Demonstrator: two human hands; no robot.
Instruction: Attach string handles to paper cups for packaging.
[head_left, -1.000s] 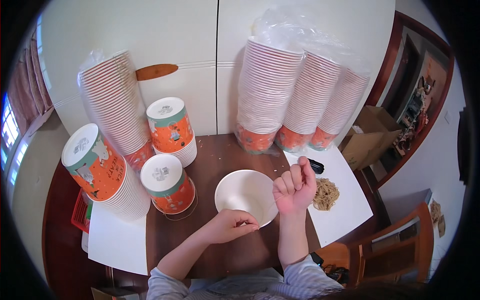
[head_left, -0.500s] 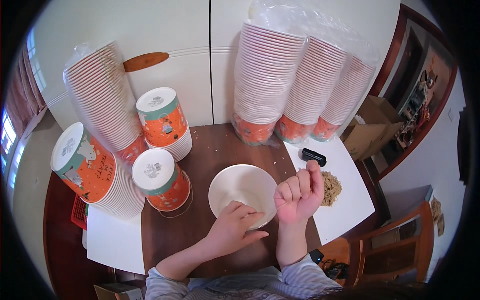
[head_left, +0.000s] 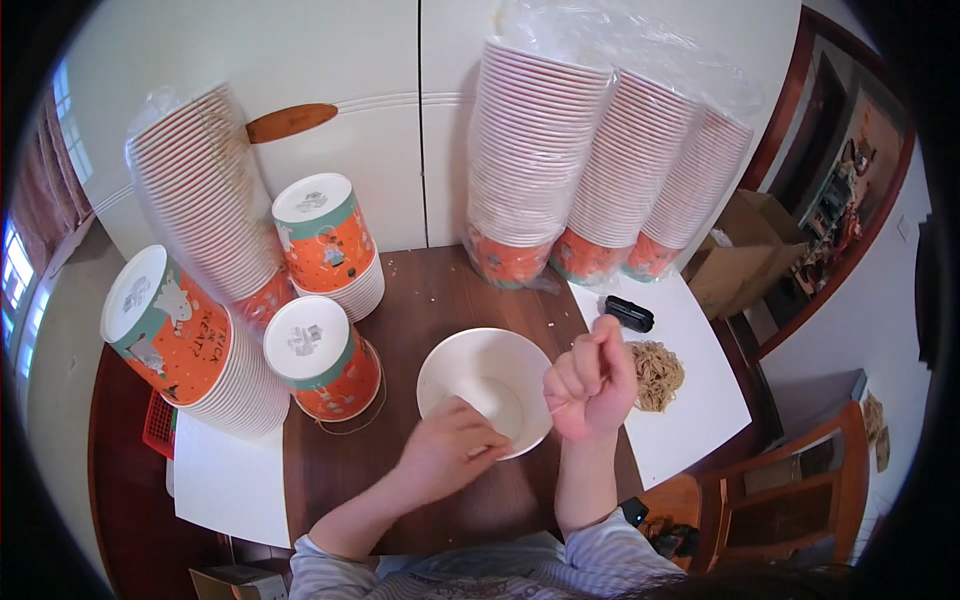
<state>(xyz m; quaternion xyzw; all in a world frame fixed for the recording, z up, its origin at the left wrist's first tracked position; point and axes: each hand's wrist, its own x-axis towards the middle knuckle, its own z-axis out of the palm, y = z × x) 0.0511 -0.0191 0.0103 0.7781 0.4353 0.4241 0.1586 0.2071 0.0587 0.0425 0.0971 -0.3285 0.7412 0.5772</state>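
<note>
A: Head view: a white paper bowl (head_left: pixel 487 388) stands open side up on the dark wooden counter (head_left: pixel 420 300), right in front of the person. Where are the hands?

B: The left hand (head_left: pixel 448 450) lies over the bowl's near rim, fingers curled loosely onto its edge and touching it. The right hand (head_left: pixel 592 382) is raised just beside the bowl's right rim, closed into a loose fist with thumb and forefinger pinched at the top. Something thin seems to be pinched there, though what it is cannot be told.

A: And the arms?

B: Both forearms come up from the lower edge in striped sleeves (head_left: pixel 600 560); the left slants in from the lower left, the right stands nearly straight up.

A: What surrounds the bowl?

B: To the right, on a white sheet (head_left: pixel 700 400), lies a small heap of tan strands (head_left: pixel 655 373), near the right hand, with a small black object (head_left: pixel 629 313) just behind it. To the left, an upturned orange cup stack (head_left: pixel 322 355) stands close to the bowl; another (head_left: pixel 325 240) stands behind that, and a third (head_left: pixel 170 335) leans at far left. Tall plastic-wrapped stacks (head_left: pixel 590 160) rise against the white cabinet doors (head_left: pixel 340 90) behind.
</note>
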